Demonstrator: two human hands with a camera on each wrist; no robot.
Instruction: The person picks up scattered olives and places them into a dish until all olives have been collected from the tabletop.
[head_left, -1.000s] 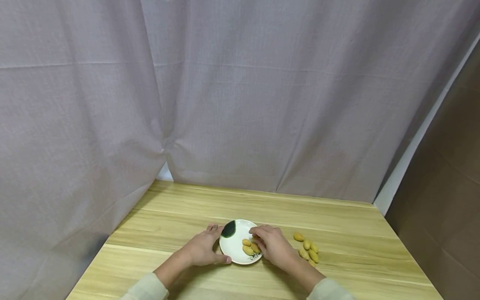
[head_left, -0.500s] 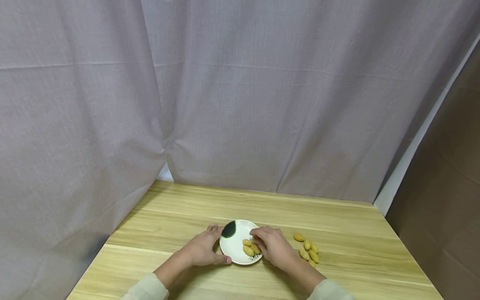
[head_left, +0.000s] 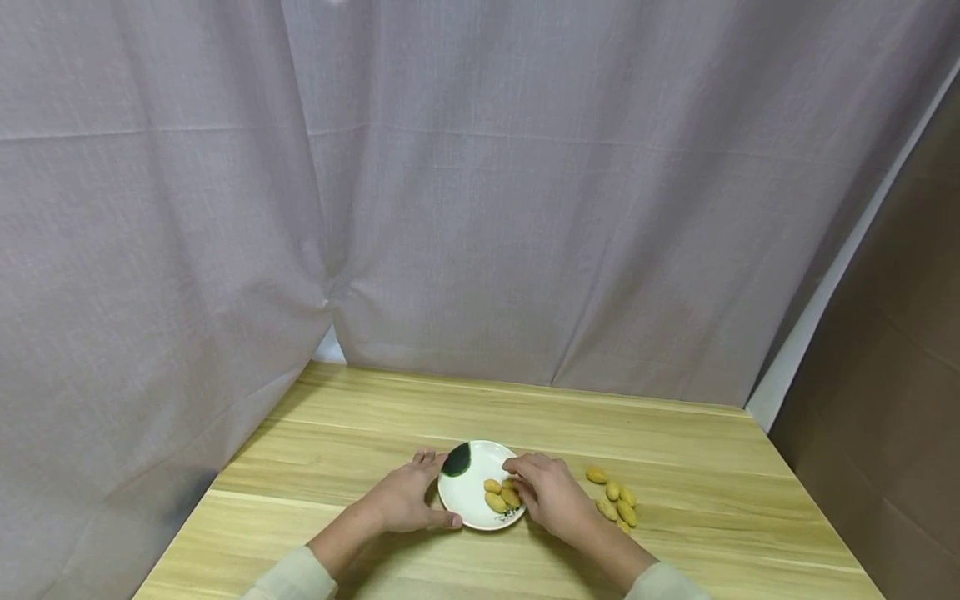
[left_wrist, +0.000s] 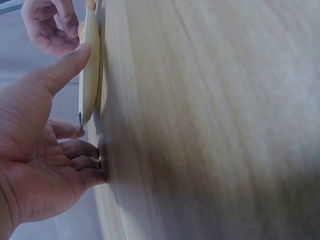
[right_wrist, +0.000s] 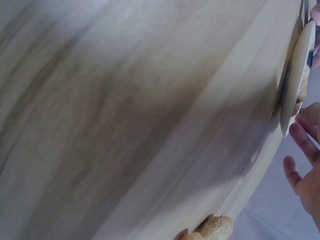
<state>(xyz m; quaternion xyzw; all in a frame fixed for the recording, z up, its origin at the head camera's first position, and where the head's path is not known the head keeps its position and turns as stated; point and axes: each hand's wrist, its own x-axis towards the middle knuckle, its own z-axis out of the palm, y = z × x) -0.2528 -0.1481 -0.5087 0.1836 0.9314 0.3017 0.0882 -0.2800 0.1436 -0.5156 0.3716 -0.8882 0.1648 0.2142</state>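
A small white plate (head_left: 468,500) with a dark green patch and a painted sprig lies on the wooden table. On its right side several yellow-brown oval nuts (head_left: 496,502), like almonds in the shell, sit together. My left hand (head_left: 407,493) holds the plate's left side, thumb on the near rim (left_wrist: 92,85) and index finger on the far edge. Over the plate's right edge is my right hand (head_left: 551,493), fingertips bent down beside one nut (head_left: 509,483). Nothing shows between those fingertips. The right wrist view has the other right fingers (right_wrist: 302,142) loosely spread.
More nuts (head_left: 627,512) lie loose on the table (head_left: 690,467), right of my right hand. Grey curtains (head_left: 480,208) hang behind and at the left of the table. A brown panel (head_left: 885,350) stands along the right side.
My right hand has drawn slightly right, and the nut beside its fingertips shows more. My left hand and the plate have stayed in place.
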